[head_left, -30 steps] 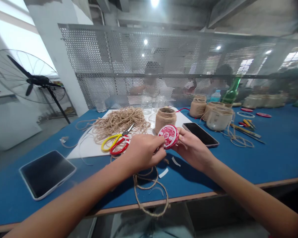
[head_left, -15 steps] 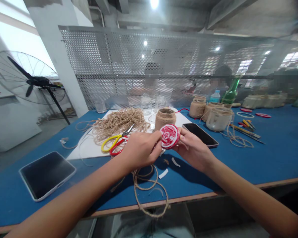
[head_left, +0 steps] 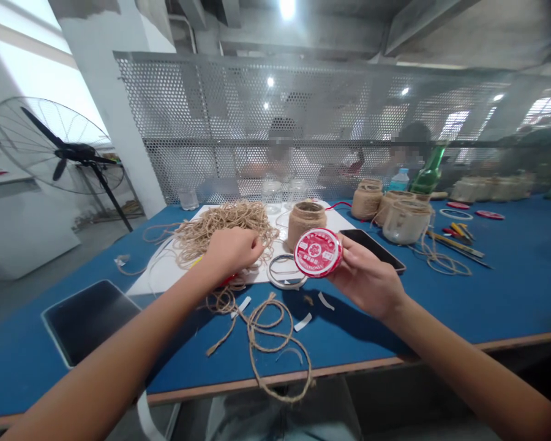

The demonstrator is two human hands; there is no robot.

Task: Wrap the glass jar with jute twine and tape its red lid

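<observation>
My right hand (head_left: 367, 275) grips a roll of tape (head_left: 318, 252) with a red and white printed face by its right edge, thumb in front. My left hand (head_left: 236, 251) is closed over the scissors (head_left: 229, 280), apart from the roll. Its fingertips are turned away, so what they hold, if anything, is hidden. Only bits of the scissors' yellow and red handles show. Behind the roll stands a twine-wrapped jar (head_left: 305, 222). A white ring (head_left: 287, 274) lies left of the roll, and a heap of jute twine (head_left: 227, 220) spreads beyond my left hand.
Loose twine (head_left: 279, 349) loops over the table's front edge. Paper strips (head_left: 303, 323) lie nearby. A phone (head_left: 371, 248) is behind my right hand, a tablet (head_left: 89, 318) at left. More wrapped jars (head_left: 406, 222) and a green bottle (head_left: 429, 171) stand right. A perforated screen (head_left: 239, 122) crosses behind.
My left hand has let go of the roll of tape and moved left over the scissors. My right hand keeps the roll, now slightly farther right. The white ring has come into view.
</observation>
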